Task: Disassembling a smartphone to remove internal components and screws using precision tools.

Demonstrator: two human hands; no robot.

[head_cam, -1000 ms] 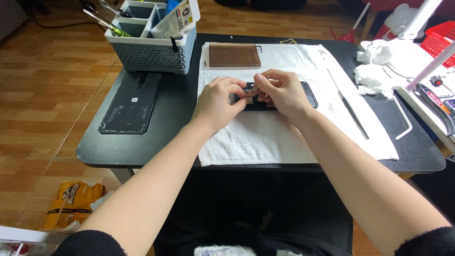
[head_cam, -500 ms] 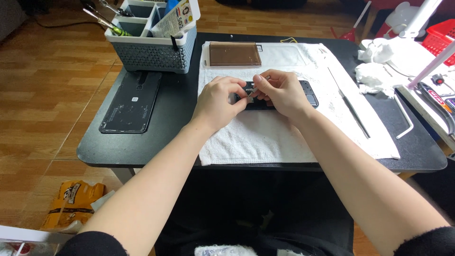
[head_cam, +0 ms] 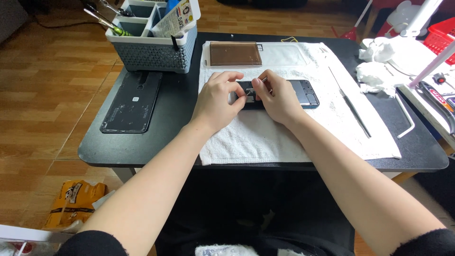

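The opened dark rectangular phone (head_cam: 303, 92) lay flat on the white towel (head_cam: 294, 137), long axis left-right, both the left hand (head_cam: 215, 102) and right hand (head_cam: 279, 97) pinching its left end with curled fingers.

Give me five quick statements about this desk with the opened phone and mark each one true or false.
1. Both hands, the left hand and the right hand, are on the opened phone. True.
2. The phone lies on bare wood. False: it lies on a white towel spread over the black table.
3. A black phone back cover lies to the left of the towel. True.
4. The grey organizer basket stands at the near edge of the table. False: it stands at the far left corner.
5. The tweezers are in the right hand. False: they lie on the towel, to the right of the phone.
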